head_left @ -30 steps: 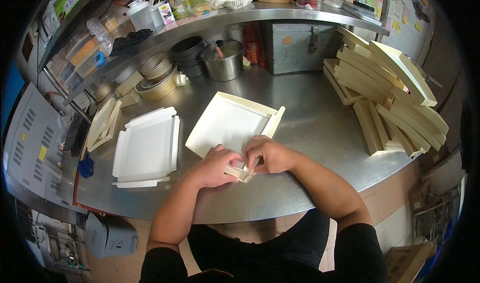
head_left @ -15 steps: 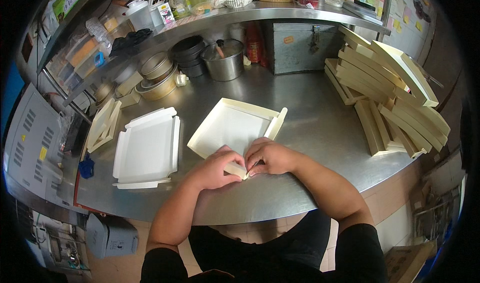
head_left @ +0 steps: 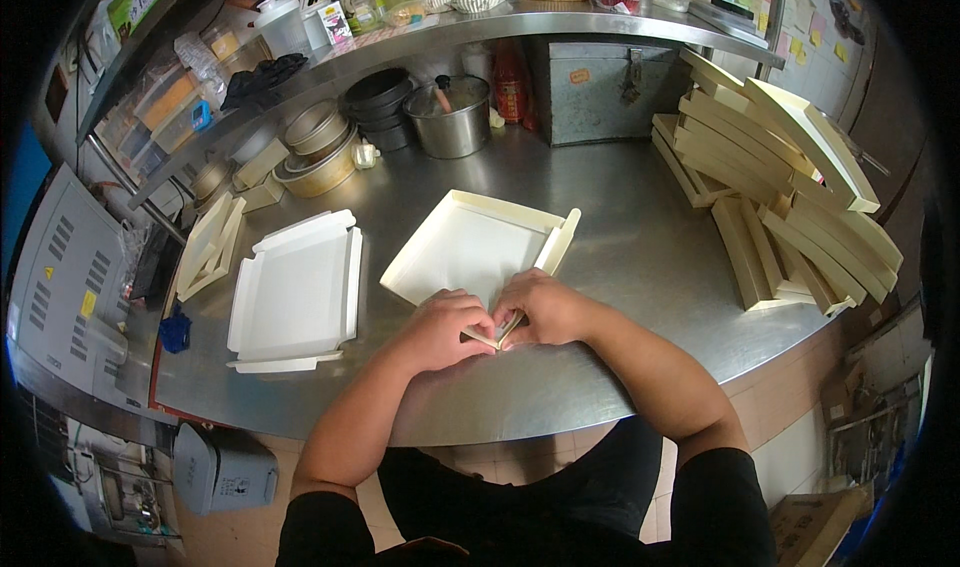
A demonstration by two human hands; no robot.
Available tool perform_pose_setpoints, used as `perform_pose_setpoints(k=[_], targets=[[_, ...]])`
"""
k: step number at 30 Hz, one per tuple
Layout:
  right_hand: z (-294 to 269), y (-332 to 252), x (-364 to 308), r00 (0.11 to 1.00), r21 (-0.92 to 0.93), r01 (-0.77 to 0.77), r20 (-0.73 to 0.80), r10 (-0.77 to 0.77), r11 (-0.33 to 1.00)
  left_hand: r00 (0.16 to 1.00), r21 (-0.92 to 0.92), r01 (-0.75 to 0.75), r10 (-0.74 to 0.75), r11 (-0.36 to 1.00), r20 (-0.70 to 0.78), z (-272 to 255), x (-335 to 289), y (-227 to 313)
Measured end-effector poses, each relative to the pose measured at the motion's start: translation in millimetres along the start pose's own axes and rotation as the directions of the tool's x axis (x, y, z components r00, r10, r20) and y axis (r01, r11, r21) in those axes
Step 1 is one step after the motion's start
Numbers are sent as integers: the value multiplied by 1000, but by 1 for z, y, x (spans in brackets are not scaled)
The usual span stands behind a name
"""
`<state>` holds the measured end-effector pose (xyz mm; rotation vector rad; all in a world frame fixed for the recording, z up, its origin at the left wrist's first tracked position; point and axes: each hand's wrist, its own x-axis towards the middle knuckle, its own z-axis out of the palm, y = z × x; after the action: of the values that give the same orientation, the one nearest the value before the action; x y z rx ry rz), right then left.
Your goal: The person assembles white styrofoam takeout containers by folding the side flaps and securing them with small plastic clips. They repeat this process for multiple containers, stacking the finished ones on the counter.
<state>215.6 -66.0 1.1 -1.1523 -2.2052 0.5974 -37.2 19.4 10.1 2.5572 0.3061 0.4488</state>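
Cream-coloured cardboard tray (head_left: pixel 470 245) lies on the steel tabletop (head_left: pixel 640 247), its near corner pinched by both left hand (head_left: pixel 450 329) and right hand (head_left: pixel 540 312), the rest extending beyond them. White tray (head_left: pixel 297 289) lies left of the left hand; piled cream boxes (head_left: pixel 745 152) stand well right of the right hand.

From here I see a shallow cream box (head_left: pixel 472 245), white inside, angled on the worktop (head_left: pixel 640 237), right-corner tab (head_left: pixel 572 220) projecting.

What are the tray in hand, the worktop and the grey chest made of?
Tray: probably matte cardboard; thin, folded cream walls suggest it. Worktop: likely satin stainless steel, given soft reflections. Grey chest: apparently dull metal, from its mottled surface and latch.
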Motion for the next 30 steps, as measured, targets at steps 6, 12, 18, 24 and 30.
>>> perform_pose_setpoints(k=[6,12,18,24,30], targets=[[5,8,-2,1000,-14,-6,-27,5,1000,991,-2,-101,101,995,-88,-2,1,-5],[4,7,-3,998,-48,41,-47,-44,998,977,53,-172,178,984,-117,3,5,-5],[4,4,-3,998,-68,38,-50,-42,997,992,26,-114,115,993,-55,2,5,-1],[3,6,-2,1000,24,15,-6,-15,1000,1000,41,15,-16,999,13,0,4,-3],[8,10,-1,991,46,92,-98,-87,995,989,94,-106,115,990,-94,4,4,0]])
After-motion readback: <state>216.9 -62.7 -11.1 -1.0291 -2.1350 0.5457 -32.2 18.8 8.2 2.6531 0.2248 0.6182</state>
